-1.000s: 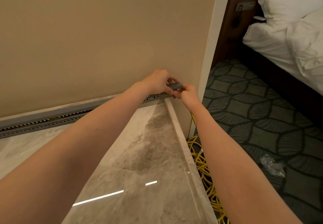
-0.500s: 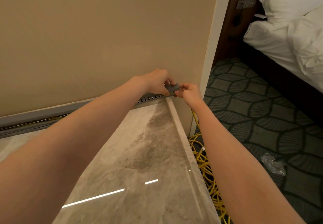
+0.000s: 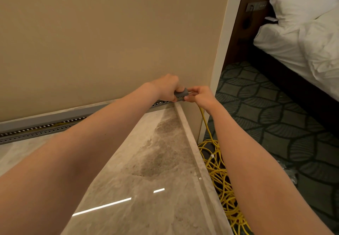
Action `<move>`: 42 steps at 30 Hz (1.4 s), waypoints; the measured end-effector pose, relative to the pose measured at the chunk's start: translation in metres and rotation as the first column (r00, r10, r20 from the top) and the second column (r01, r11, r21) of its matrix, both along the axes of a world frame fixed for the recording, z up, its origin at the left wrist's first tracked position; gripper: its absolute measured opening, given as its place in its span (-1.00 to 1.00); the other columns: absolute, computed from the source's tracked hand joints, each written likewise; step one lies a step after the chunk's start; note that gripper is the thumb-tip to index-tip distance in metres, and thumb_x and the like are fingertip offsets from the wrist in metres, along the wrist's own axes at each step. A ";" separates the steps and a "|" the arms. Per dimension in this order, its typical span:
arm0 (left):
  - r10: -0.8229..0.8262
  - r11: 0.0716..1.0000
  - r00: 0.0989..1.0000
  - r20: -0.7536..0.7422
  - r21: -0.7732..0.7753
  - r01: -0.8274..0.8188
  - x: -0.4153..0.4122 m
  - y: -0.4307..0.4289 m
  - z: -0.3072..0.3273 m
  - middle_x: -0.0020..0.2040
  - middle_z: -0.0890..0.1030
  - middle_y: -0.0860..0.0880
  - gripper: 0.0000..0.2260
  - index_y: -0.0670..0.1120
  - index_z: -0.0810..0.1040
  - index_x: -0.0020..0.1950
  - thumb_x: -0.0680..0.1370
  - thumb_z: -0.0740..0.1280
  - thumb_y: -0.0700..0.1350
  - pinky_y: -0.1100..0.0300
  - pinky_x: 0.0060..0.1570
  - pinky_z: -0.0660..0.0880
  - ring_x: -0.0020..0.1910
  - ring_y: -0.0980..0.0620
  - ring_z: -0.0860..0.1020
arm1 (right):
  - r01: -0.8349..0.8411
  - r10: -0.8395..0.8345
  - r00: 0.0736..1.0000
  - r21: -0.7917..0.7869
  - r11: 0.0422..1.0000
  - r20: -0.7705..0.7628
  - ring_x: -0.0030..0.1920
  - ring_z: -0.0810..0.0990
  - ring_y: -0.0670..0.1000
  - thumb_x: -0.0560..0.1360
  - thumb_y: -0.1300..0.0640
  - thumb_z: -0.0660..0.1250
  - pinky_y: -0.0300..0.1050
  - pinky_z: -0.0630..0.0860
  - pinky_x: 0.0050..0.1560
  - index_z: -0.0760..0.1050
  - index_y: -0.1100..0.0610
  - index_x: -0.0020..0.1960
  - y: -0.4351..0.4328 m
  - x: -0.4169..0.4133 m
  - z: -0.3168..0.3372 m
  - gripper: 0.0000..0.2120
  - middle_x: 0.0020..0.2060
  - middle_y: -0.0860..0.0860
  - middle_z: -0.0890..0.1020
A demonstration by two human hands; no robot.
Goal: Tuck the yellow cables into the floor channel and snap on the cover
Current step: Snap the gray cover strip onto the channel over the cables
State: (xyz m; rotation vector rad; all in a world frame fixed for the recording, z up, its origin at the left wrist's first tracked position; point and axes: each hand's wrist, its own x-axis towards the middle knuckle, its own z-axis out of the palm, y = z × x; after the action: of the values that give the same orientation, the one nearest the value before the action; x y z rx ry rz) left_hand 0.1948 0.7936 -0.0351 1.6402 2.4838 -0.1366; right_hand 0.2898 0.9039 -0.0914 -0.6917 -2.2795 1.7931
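A grey perforated floor channel [image 3: 36, 133] runs along the foot of the beige wall, with yellow cable showing through its slots. At its right end both hands meet. My left hand [image 3: 167, 86] grips the grey channel cover [image 3: 181, 94] from above. My right hand [image 3: 199, 94] pinches the cover's end, where yellow cable ends show in the opening. A yellow cable [image 3: 206, 123] drops from under my right wrist to a loose tangled pile of yellow cables [image 3: 220, 176] on the carpet past the marble edge.
I am over a glossy marble floor [image 3: 146, 189] with a raised border strip [image 3: 190, 143] on the right. A white door frame [image 3: 220, 55] ends the wall. Beyond lies patterned dark carpet [image 3: 275, 124] and a bed with white linen [image 3: 302, 38]. Crumpled clear plastic [image 3: 289, 172] lies on the carpet.
Both hands stay at the channel's right end on the grey cover; the cover end has tipped slightly and yellow cable ends now show beneath it. The view shifted a little.
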 end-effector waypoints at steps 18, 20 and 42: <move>0.268 0.896 0.918 0.292 0.276 -0.349 0.002 -0.026 -0.020 0.18 0.66 -0.08 -0.59 0.04 0.55 0.29 0.44 0.45 -0.03 0.06 0.21 0.48 0.18 -0.06 0.56 | -0.124 0.075 0.902 0.089 0.988 0.424 -0.40 0.44 0.02 0.57 0.27 -0.08 -0.17 0.36 -0.39 0.35 0.21 -0.28 -0.021 -0.033 0.037 -0.67 -0.37 0.12 0.48; 0.264 0.876 0.911 0.316 0.318 -0.364 0.003 -0.029 -0.022 0.21 0.64 -0.06 -0.59 0.01 0.54 0.30 0.45 0.45 -0.06 0.14 0.18 0.47 0.19 -0.04 0.56 | -0.135 0.072 0.885 0.104 0.985 0.461 -0.40 0.43 0.01 0.57 0.25 -0.08 -0.17 0.34 -0.40 0.33 0.18 -0.28 -0.024 -0.035 0.039 -0.68 -0.35 0.11 0.47; 0.167 0.983 0.903 -0.397 -0.006 -0.184 0.013 -0.061 -0.055 0.21 0.47 -0.24 -0.69 -0.25 0.22 0.38 0.64 0.00 -0.26 -0.05 0.00 0.47 0.09 -0.23 0.54 | -0.246 0.151 0.864 0.140 0.959 0.480 -0.39 0.39 -0.05 0.64 0.18 -0.04 -0.24 0.40 -0.31 0.34 0.16 -0.27 -0.024 -0.028 0.039 -0.65 -0.34 0.07 0.42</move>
State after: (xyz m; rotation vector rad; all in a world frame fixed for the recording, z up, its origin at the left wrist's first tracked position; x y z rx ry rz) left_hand 0.2076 0.7330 -0.0901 1.4804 2.8827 -0.5465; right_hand 0.2619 0.8801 -0.0525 -0.9672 -2.8926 1.5736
